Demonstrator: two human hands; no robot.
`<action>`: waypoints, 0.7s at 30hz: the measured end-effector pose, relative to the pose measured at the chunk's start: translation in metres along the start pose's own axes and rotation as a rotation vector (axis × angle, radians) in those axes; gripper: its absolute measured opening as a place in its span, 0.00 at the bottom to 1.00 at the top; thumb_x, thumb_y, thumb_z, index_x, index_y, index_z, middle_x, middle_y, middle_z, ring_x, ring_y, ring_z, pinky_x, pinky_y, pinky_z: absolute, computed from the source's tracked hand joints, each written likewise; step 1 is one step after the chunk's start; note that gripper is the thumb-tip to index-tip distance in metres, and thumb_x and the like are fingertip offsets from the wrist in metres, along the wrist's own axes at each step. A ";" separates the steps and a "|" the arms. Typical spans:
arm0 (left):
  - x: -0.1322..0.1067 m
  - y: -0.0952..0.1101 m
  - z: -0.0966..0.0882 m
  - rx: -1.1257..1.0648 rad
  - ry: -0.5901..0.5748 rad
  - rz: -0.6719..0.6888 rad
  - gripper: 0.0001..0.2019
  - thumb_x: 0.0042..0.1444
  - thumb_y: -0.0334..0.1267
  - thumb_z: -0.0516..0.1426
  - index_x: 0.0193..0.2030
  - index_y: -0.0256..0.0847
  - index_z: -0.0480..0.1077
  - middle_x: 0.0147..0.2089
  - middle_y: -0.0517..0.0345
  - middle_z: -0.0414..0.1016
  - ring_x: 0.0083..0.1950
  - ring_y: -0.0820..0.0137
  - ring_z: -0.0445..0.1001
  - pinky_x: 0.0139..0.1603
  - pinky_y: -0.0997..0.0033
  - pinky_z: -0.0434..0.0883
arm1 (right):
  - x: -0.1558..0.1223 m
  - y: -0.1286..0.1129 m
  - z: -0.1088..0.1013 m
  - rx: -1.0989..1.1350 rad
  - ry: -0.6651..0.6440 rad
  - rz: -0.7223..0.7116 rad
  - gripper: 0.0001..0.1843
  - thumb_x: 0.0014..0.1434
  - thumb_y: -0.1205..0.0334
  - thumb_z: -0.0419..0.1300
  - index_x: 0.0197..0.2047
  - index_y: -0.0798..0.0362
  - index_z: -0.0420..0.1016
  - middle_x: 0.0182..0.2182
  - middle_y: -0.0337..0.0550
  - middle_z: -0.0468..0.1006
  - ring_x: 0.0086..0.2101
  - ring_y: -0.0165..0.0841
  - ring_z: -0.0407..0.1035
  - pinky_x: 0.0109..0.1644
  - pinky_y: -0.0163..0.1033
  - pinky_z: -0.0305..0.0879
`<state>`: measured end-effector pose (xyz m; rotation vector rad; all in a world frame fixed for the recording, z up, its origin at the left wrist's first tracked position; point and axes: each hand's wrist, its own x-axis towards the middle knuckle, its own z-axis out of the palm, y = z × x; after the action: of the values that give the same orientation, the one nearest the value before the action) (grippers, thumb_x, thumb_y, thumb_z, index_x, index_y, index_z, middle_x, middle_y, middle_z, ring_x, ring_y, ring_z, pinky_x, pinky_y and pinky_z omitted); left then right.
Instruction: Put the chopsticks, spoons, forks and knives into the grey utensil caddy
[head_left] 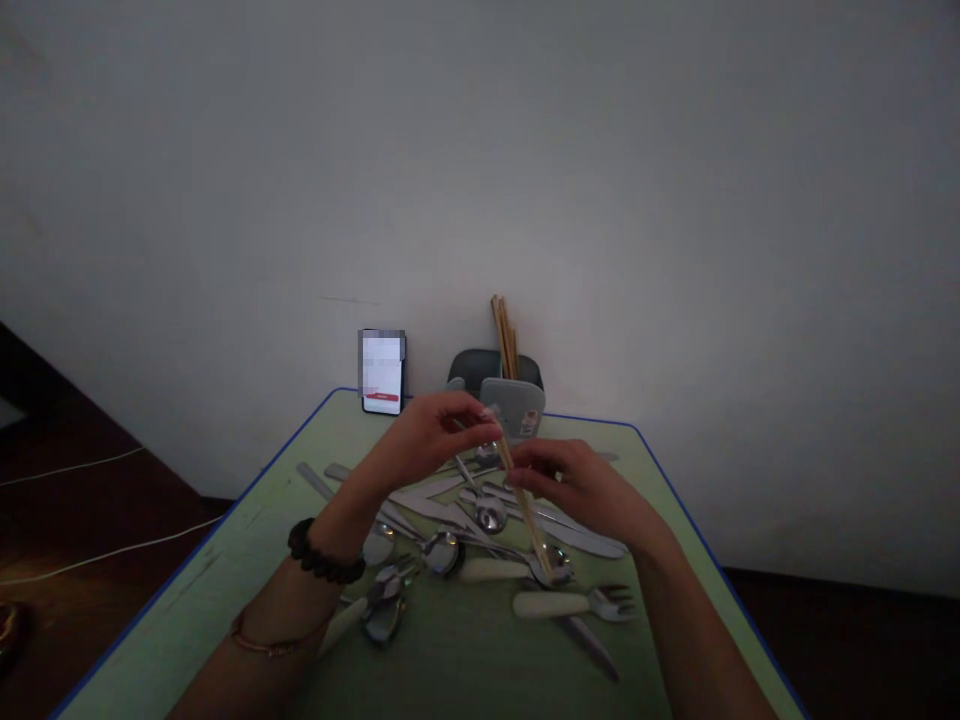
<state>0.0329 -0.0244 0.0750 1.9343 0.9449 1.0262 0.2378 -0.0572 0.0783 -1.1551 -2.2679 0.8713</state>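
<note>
A pair of light wooden chopsticks (pixel 530 515), which looks to be in a clear wrapper, slants over the cutlery. My left hand (pixel 442 430) pinches its upper end, where a bit of clear film shows. Lower down, my right hand (pixel 574 480) closes its fingertips on the chopsticks. Beneath my hands lie loose spoons, knives and forks, among them a spoon (pixel 491 513) and a white-handled fork (pixel 555 604). Just behind my hands stands a grey cutlery holder (pixel 491 395), with several wooden chopsticks (pixel 505 335) upright in it.
A phone (pixel 382 375) with a lit screen leans against the white wall (pixel 480 150) at the back left. The green table (pixel 420 670) has a blue edge and touches the wall. White cables (pixel 112 560) run past the table's left side.
</note>
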 end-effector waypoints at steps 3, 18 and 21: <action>0.001 0.000 0.003 0.028 0.039 0.038 0.11 0.55 0.44 0.57 0.37 0.38 0.73 0.35 0.57 0.76 0.34 0.73 0.73 0.35 0.73 0.71 | -0.004 -0.002 -0.006 -0.017 0.095 -0.005 0.11 0.60 0.57 0.55 0.35 0.54 0.75 0.26 0.38 0.75 0.25 0.27 0.65 0.29 0.32 0.60; 0.009 -0.069 0.015 0.655 0.067 0.026 0.30 0.54 0.35 0.54 0.63 0.34 0.53 0.69 0.42 0.46 0.70 0.54 0.44 0.67 0.50 0.51 | 0.050 -0.018 -0.088 -0.126 0.965 -0.166 0.10 0.55 0.56 0.59 0.37 0.53 0.71 0.29 0.39 0.75 0.27 0.29 0.73 0.33 0.37 0.72; 0.008 -0.071 0.015 0.645 0.042 0.000 0.33 0.54 0.37 0.54 0.65 0.33 0.48 0.71 0.39 0.40 0.71 0.54 0.40 0.67 0.51 0.50 | 0.076 -0.002 -0.086 -0.179 0.793 -0.103 0.08 0.56 0.59 0.58 0.37 0.55 0.71 0.29 0.42 0.76 0.28 0.30 0.73 0.35 0.37 0.71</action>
<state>0.0313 0.0109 0.0109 2.4292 1.4251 0.8200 0.2496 0.0330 0.1483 -1.1700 -1.7302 0.1104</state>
